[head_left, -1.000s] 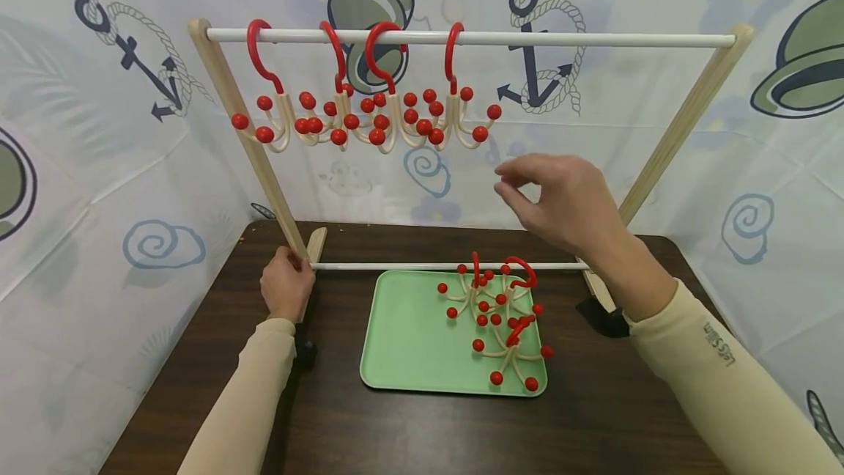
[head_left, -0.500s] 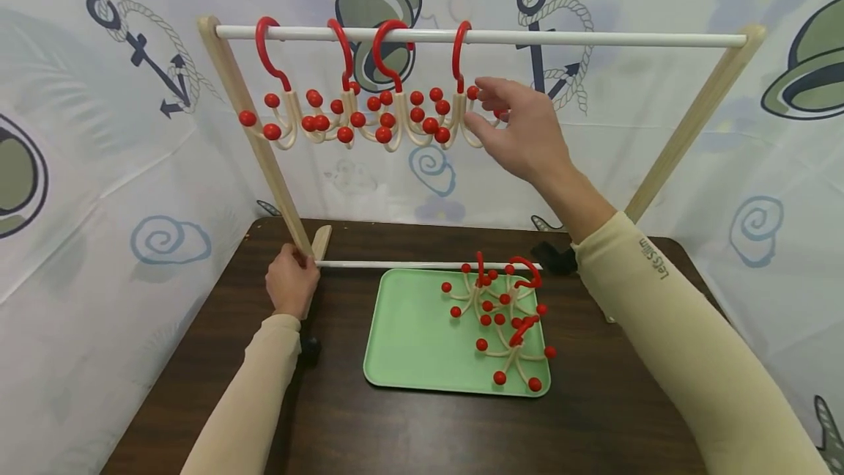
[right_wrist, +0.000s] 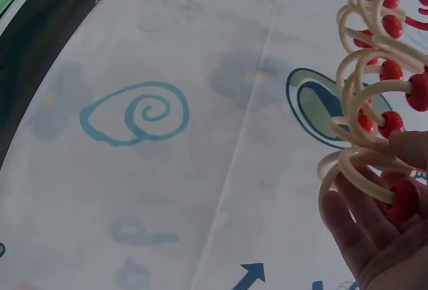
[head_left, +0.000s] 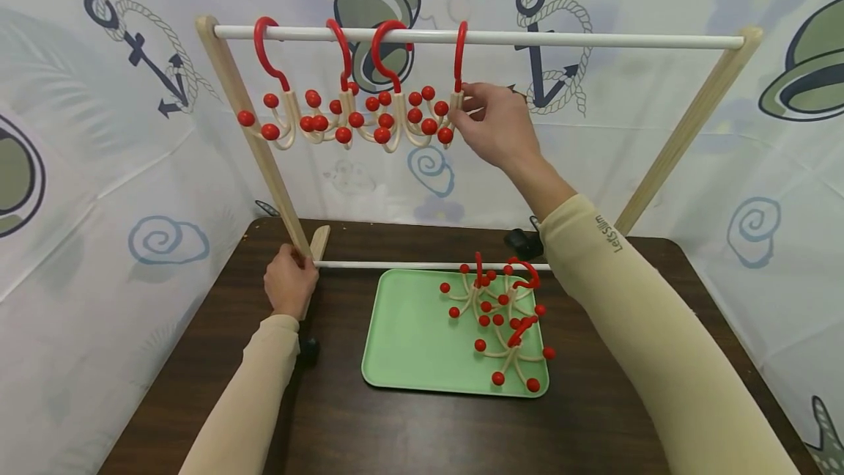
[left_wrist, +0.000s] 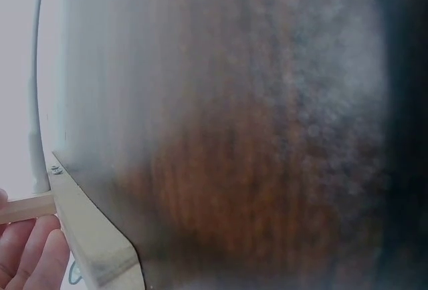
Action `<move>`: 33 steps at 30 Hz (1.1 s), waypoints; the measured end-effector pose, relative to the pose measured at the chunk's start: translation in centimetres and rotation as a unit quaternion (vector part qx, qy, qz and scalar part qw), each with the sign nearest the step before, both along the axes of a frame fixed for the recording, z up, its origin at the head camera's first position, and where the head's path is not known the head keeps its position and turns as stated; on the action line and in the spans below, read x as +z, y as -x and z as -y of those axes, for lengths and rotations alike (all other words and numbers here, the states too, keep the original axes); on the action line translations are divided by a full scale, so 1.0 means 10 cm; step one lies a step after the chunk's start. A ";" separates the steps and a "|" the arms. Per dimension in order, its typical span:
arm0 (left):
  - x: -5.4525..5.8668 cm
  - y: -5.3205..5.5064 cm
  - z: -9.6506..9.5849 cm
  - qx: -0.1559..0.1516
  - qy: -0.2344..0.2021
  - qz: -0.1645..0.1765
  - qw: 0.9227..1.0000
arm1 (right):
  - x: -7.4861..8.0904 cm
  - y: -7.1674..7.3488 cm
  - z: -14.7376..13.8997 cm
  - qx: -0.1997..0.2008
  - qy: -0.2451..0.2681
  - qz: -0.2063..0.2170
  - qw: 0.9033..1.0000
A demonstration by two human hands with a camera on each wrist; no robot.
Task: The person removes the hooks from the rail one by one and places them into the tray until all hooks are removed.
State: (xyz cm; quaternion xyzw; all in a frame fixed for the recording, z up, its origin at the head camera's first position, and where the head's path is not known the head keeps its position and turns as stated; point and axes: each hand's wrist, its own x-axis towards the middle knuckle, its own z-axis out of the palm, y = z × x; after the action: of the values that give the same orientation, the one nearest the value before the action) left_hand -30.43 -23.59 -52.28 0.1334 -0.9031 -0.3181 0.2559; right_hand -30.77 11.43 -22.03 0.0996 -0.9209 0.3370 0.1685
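Four-limbed wording aside, a white rod (head_left: pixel 593 39) bears several hangers with red hooks and cream curved arms tipped with red balls. My right hand (head_left: pixel 497 123) pinches the stem of the rightmost hanger (head_left: pixel 459 57) between thumb and fingers, just below its red hook. In the right wrist view its curved arms (right_wrist: pixel 364 180) lie against the fingers. Low on the left, my left hand (head_left: pixel 290 281) grips the base of the rack's wooden post (head_left: pixel 264 167); the left wrist view shows fingers (left_wrist: pixel 47 260) curled at a wooden piece (left_wrist: pixel 30 208).
A green tray (head_left: pixel 402 343) on the dark table (head_left: pixel 369 431) holds several more such hangers at its right side. A lower white rod (head_left: pixel 376 264) runs behind the tray. The right wooden post (head_left: pixel 686 130) leans outward. A printed cloth (head_left: pixel 593 167) hangs behind.
My right hand has moved left and up to the rightmost hanger and now pinches its stem. That hanger's hook has turned slightly. The left hand stays at the post.
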 end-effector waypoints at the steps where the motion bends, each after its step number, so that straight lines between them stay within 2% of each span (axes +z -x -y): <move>1: 0.00 0.00 0.00 0.000 0.000 0.001 1.000 | 0.00 0.01 0.00 -0.002 -0.003 -0.001 1.000; 10: 0.03 -0.01 -0.02 0.003 -0.002 0.015 1.000 | -0.01 0.03 -0.06 -0.018 -0.019 -0.030 0.999; 19: 0.03 0.00 -0.05 -0.002 0.001 0.006 1.000 | 0.01 0.02 -0.13 -0.052 -0.006 -0.064 0.997; 27: 0.01 0.00 -0.03 0.003 0.006 -0.002 1.000 | 0.07 0.01 -0.12 -0.083 0.018 -0.132 0.988; 33: -0.01 -0.01 -0.01 -0.003 0.007 -0.006 1.000 | 0.09 -0.01 -0.11 -0.105 0.031 -0.159 0.981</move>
State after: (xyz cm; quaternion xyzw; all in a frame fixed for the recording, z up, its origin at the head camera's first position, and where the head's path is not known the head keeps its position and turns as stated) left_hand -30.35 -23.52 -52.36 0.1268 -0.9041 -0.3133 0.2615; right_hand -30.65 12.56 -21.10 0.0493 -0.8768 0.3256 0.3503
